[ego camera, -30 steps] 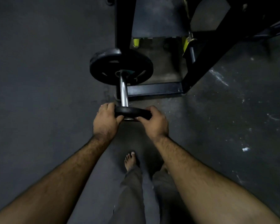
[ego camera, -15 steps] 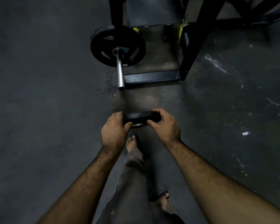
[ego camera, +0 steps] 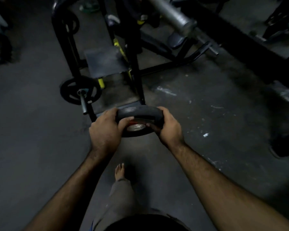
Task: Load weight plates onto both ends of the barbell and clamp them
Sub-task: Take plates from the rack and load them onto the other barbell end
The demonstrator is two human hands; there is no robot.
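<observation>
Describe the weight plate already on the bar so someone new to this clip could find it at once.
Start at the black bench frame in the upper middle. At its lower left, a steel bar end points toward the camera. The mounted plate is the spoked black disc threaded on that bar, unlike the held plate gripped in both hands.

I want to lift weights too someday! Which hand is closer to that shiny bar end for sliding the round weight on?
The left hand, probably. Both hands grip the small weight plate, but the bare barbell end sticks out up and left, nearer it than the right hand. Both will likely still be needed.
</observation>
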